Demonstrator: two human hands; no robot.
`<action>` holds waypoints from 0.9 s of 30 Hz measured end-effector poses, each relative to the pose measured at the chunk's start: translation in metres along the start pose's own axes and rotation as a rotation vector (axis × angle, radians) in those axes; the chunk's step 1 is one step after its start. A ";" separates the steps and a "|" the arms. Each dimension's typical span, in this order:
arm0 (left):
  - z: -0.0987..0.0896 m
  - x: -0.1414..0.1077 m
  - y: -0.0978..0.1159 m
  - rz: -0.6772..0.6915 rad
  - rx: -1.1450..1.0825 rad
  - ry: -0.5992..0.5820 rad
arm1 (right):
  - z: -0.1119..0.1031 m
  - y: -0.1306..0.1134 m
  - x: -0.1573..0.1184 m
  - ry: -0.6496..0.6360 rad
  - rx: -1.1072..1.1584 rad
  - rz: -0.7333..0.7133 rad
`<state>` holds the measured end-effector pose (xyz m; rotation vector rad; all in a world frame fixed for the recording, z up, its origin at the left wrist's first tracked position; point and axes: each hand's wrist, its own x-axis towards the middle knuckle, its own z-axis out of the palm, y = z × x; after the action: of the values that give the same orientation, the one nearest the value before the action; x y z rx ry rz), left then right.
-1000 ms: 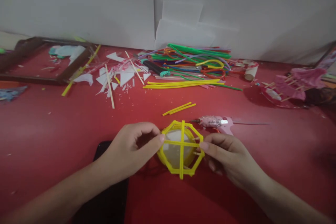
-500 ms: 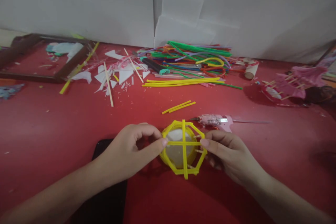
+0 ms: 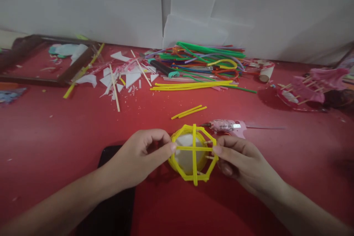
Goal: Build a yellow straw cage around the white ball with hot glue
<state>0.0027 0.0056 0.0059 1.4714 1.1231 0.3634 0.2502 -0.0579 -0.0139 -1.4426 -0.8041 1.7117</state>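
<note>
Since the lower-centre yellow frame (image 3: 194,149) looks bendy, our left hand (image 3: 148,151) and right hand (image 3: 242,156) pinch opposite sides — sensibly.

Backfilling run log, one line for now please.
left hand: pinching yellow frame, left side; right hand: pinching its right side; glue gun: on table

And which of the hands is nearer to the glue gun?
The right hand, just on the near side of the glue gun; the left hand is farther, at the left edge of the yellow frame.
</note>
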 end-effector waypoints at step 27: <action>0.005 0.008 -0.010 0.210 -0.245 0.310 | -0.006 -0.015 -0.009 -0.185 -0.791 -0.838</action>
<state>0.0064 0.0073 -0.0079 1.3458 1.1212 0.8691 0.2589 -0.0573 0.0021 -1.1110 -1.9978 0.8911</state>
